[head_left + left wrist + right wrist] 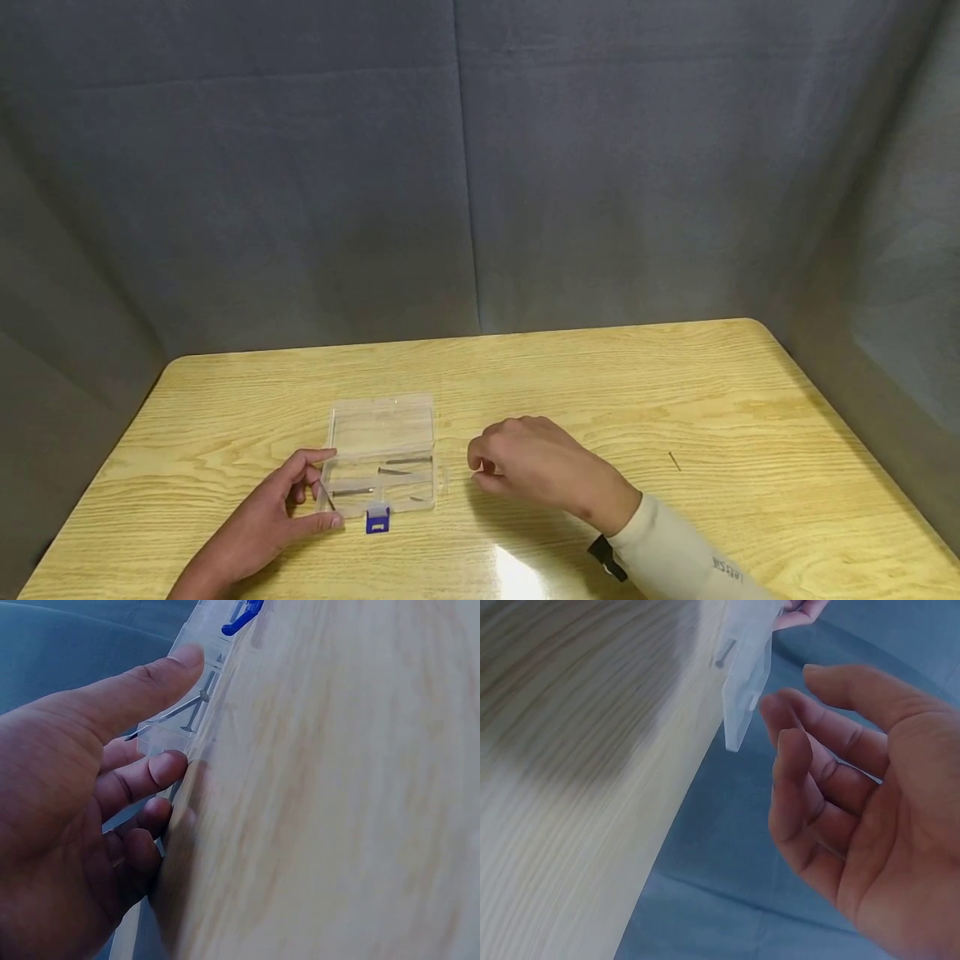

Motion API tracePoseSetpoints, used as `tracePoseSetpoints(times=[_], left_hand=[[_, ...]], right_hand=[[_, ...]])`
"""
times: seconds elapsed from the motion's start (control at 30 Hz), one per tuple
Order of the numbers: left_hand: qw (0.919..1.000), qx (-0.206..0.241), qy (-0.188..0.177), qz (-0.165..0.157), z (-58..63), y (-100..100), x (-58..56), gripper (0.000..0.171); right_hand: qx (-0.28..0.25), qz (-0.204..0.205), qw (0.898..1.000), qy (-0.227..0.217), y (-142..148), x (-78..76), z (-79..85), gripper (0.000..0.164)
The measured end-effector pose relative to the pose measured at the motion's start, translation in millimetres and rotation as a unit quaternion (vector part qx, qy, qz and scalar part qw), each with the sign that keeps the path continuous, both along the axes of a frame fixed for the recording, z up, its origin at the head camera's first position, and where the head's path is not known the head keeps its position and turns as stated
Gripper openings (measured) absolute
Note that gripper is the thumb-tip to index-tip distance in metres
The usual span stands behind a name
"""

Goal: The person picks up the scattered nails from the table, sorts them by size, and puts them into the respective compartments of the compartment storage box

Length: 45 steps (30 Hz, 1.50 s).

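Observation:
A clear plastic compartment box (417, 492) with a blue latch (378, 522) lies on the table, its lid (382, 425) folded back. Several nails rest in its compartments, among them one nail (393, 472) in the far row. At the box's left end, my left hand (258, 521) holds it between thumb and fingers. One nail (169, 712) slants over that end with its tip sticking out. To the right of the box hovers my right hand (543, 467), fingers loosely bent; the right wrist view shows nothing in it.
A single nail (674, 461) lies on the wooden table (600, 375), right of my right forearm. Grey cloth (300, 208) hangs behind the table and along both sides.

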<state>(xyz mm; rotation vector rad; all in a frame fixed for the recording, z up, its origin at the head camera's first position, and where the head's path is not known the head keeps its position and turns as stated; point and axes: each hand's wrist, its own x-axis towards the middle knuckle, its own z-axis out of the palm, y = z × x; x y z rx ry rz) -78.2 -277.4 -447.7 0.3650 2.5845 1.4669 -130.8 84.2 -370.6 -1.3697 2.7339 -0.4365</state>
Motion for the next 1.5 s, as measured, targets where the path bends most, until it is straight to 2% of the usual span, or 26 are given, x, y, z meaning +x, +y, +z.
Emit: tracePoseSetpoints(times=[0.3, 0.53, 0.87, 1.17, 1.3, 1.5], left_hand=[[0.9999, 0.011, -0.013, 0.000, 1.0, 0, -0.5, 0.072], [1.0000, 0.004, -0.001, -0.004, 0.7, 1, -1.1, 0.072], [0.9999, 0.004, -0.013, 0.003, 1.8, 0, -1.2, 0.071], [1.0000, 0.004, -0.007, -0.003, 0.8, -1, -1.6, 0.071], [1.0000, 0.006, -0.004, -0.003, -1.6, -1, -1.2, 0.070], [0.9999, 0.007, -0.008, -0.003, -1.6, 0, -1.9, 0.071]], right_hand=[[-0.021, -0.015, 0.999, -0.023, 26, 1.1, -5.3, 0.005], [-0.025, -0.028, 0.999, -0.034, 50, 1.2, -5.3, 0.006], [-0.041, -0.078, 0.996, -0.034, 96, 5.9, -9.0, 0.007], [-0.023, -0.132, 0.990, -0.035, 129, 6.4, -1.3, 0.007], [-0.005, -0.150, 0.989, -0.019, 139, 7.4, -1.1, 0.008], [0.045, -0.206, 0.977, -0.011, 157, 14.2, -2.8, 0.011]])
